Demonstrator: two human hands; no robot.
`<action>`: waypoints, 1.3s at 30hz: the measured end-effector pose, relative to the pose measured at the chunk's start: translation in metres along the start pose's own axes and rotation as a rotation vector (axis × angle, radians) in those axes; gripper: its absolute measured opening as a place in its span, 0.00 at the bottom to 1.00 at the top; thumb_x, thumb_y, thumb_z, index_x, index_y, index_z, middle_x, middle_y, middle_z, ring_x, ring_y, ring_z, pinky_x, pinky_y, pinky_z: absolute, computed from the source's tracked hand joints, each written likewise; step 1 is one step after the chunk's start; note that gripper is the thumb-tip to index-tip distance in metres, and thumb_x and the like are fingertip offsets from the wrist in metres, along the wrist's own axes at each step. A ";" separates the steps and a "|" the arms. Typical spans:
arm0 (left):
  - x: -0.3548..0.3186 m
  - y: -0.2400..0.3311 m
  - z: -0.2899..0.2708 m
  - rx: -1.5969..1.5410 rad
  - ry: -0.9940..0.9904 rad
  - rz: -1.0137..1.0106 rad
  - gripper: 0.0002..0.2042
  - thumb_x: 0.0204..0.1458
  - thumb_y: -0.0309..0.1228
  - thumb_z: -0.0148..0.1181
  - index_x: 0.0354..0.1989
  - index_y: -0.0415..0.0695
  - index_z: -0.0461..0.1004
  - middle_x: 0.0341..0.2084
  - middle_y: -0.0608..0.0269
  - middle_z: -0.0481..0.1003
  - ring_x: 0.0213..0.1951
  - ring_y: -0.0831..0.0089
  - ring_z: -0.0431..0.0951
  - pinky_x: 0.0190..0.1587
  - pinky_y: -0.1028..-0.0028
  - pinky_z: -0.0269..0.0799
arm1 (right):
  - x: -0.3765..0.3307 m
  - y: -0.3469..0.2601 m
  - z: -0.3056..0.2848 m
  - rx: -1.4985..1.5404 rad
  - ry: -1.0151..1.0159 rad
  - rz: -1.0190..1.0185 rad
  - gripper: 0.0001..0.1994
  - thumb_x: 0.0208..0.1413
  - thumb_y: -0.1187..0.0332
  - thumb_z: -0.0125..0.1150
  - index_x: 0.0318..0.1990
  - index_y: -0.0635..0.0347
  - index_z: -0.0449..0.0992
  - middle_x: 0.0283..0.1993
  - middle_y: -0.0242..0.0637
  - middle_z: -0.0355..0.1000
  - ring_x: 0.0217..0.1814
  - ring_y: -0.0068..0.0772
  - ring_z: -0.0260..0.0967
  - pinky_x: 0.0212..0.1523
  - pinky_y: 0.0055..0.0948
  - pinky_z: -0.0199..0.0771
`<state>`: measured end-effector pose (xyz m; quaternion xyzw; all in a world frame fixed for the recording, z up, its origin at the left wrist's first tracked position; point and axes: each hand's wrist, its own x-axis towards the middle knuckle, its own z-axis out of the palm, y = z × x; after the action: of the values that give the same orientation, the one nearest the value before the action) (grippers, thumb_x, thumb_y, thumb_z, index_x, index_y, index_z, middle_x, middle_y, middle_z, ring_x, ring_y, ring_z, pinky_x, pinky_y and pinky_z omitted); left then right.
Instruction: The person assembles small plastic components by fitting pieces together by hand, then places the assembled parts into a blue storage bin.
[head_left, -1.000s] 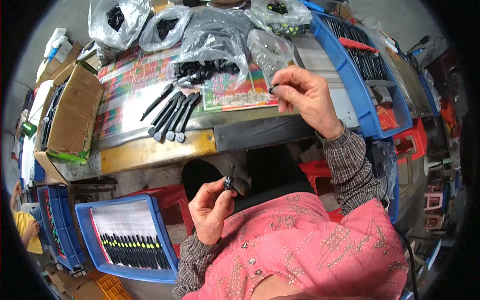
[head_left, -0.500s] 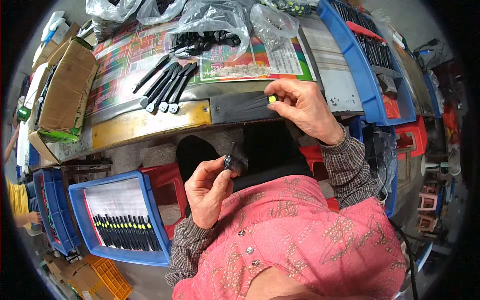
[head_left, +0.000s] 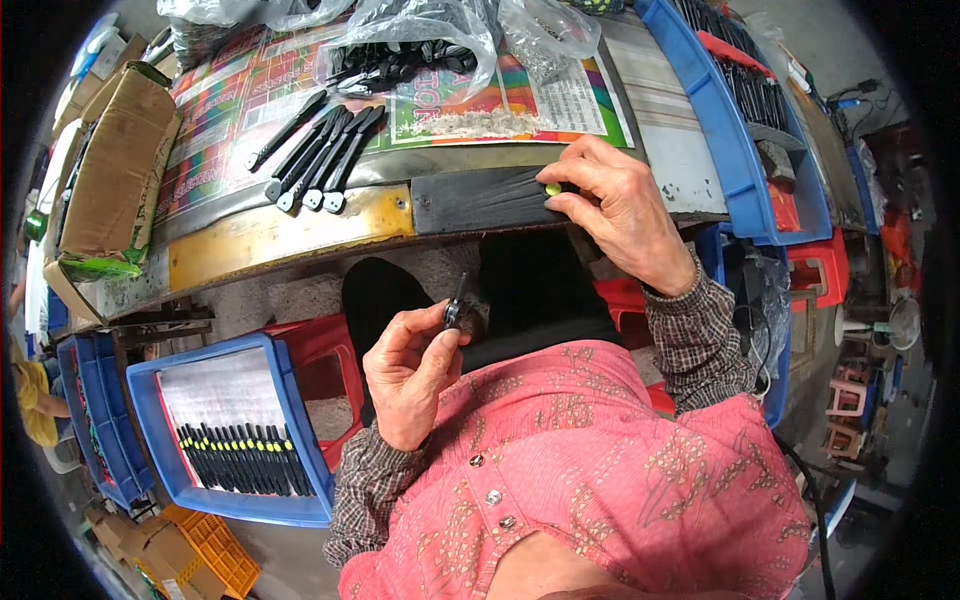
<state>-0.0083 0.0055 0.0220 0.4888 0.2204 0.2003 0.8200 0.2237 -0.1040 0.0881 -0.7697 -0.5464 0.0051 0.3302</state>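
Observation:
Above my lap, my left hand point(head_left: 408, 372) pinches a small dark part with a thin shaft point(head_left: 455, 303) between thumb and fingers. My right hand point(head_left: 625, 215) is at the bench's front edge, thumb and forefinger closed on a small yellow-green round piece point(head_left: 553, 189). Beneath those fingertips lies a dark grey strip point(head_left: 475, 203) along the edge. Several long black handle-like parts with pale ends point(head_left: 335, 160) lie side by side on the bench, left of the right hand. What the right hand's other fingers cover is hidden.
Clear plastic bags point(head_left: 415, 25) with black parts stand at the back. A cardboard box point(head_left: 120, 165) is at left, a blue bin of black parts point(head_left: 715, 110) at right. Low on the left, a blue tray point(head_left: 330, 500) holds several black pieces with yellow-green dots. Red stools point(head_left: 335, 350) are below.
The yellow-green piece has turned in my right fingers and come a little right. In my left hand the dark part has tilted slightly. The whole view has shifted a little.

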 end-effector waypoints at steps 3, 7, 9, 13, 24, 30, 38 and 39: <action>0.001 0.002 0.001 0.002 -0.001 0.000 0.08 0.55 0.20 0.52 0.44 0.38 0.70 0.28 0.59 0.75 0.17 0.84 0.65 0.17 0.85 0.55 | 0.002 0.001 -0.004 -0.059 -0.031 -0.045 0.08 0.45 0.77 0.61 0.35 0.68 0.74 0.33 0.39 0.67 0.32 0.28 0.67 0.31 0.26 0.67; 0.004 0.000 0.001 -0.014 -0.012 0.011 0.08 0.55 0.20 0.52 0.44 0.38 0.70 0.27 0.58 0.75 0.17 0.84 0.64 0.17 0.85 0.55 | 0.007 -0.001 -0.010 -0.034 -0.164 0.063 0.08 0.45 0.78 0.58 0.35 0.70 0.71 0.34 0.40 0.66 0.30 0.31 0.67 0.32 0.27 0.68; 0.006 0.000 -0.001 -0.011 -0.005 0.016 0.08 0.55 0.20 0.52 0.44 0.38 0.70 0.27 0.58 0.75 0.17 0.84 0.64 0.17 0.85 0.55 | 0.010 0.001 -0.010 -0.038 -0.184 0.044 0.08 0.45 0.78 0.58 0.35 0.70 0.70 0.34 0.40 0.66 0.29 0.31 0.67 0.32 0.26 0.68; 0.005 0.003 -0.006 -0.032 0.016 0.032 0.08 0.55 0.20 0.52 0.44 0.38 0.70 0.28 0.58 0.75 0.17 0.84 0.64 0.17 0.85 0.55 | 0.015 0.003 -0.011 -0.004 -0.213 -0.079 0.08 0.46 0.78 0.55 0.36 0.70 0.70 0.35 0.43 0.66 0.33 0.37 0.67 0.35 0.29 0.68; 0.001 -0.011 -0.006 -0.082 -0.028 0.001 0.10 0.53 0.21 0.56 0.44 0.39 0.71 0.22 0.73 0.69 0.20 0.91 0.61 0.20 0.85 0.55 | 0.003 -0.021 -0.017 0.004 -0.199 0.073 0.09 0.42 0.84 0.52 0.34 0.71 0.67 0.34 0.43 0.62 0.33 0.36 0.65 0.35 0.26 0.65; 0.000 -0.012 -0.011 -0.091 -0.018 0.050 0.10 0.53 0.21 0.55 0.44 0.39 0.71 0.22 0.74 0.68 0.19 0.91 0.59 0.19 0.86 0.54 | 0.009 -0.017 -0.017 0.018 -0.264 0.091 0.06 0.42 0.80 0.52 0.30 0.69 0.63 0.30 0.37 0.56 0.27 0.25 0.57 0.29 0.22 0.58; 0.000 -0.006 -0.017 -0.011 -0.019 0.082 0.09 0.54 0.22 0.55 0.43 0.38 0.70 0.21 0.74 0.68 0.19 0.90 0.61 0.18 0.85 0.55 | 0.005 -0.016 -0.007 -0.005 -0.233 0.112 0.08 0.42 0.79 0.53 0.31 0.67 0.62 0.31 0.36 0.55 0.26 0.25 0.55 0.28 0.21 0.56; 0.000 -0.006 -0.016 -0.006 -0.018 0.092 0.09 0.54 0.22 0.55 0.43 0.38 0.70 0.21 0.74 0.68 0.19 0.90 0.60 0.18 0.85 0.55 | 0.004 -0.019 -0.008 -0.037 -0.230 0.093 0.09 0.42 0.80 0.53 0.32 0.67 0.61 0.31 0.37 0.55 0.26 0.26 0.55 0.29 0.22 0.57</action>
<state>-0.0169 0.0144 0.0102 0.4977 0.1897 0.2341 0.8133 0.2121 -0.1005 0.1054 -0.7945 -0.5443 0.0985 0.2505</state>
